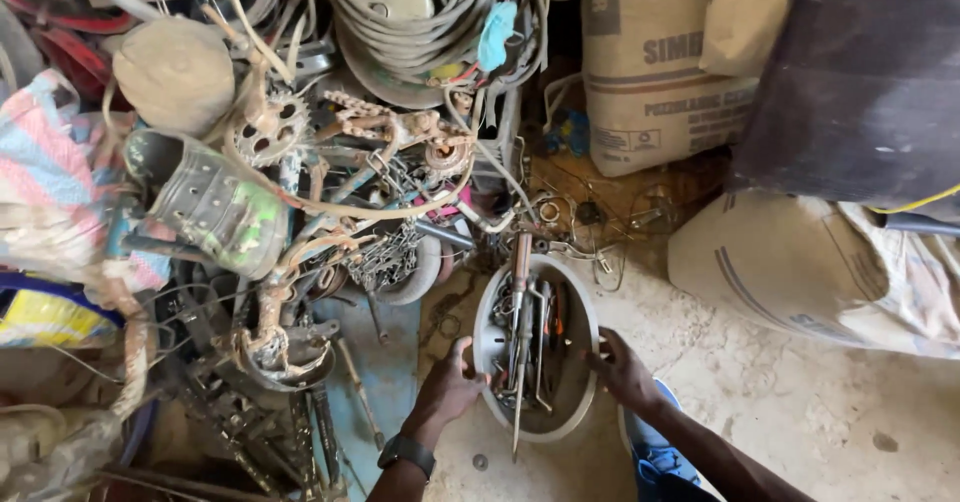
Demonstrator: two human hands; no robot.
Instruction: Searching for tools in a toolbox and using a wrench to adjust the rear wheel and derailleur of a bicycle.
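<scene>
- Head view: a white bowl [487,314] sits on the sandy floor [800,412], directly ahead of both hands and between them.
- The left hand [447,387] grips the bowl's near-left rim, fingers curled over the edge.
- The right hand [620,367] rests on the near-right rim; whether it grips or only touches, I cannot tell.
- The hands are apart, one on each side of the bowl.
- Inside lie rusty tools; a long rod [519,347] runs near-to-far, its tip overhanging the near rim, closer to the left hand.
- Scrap [300,192] is piled to the left, sacks [660,72] behind.
</scene>
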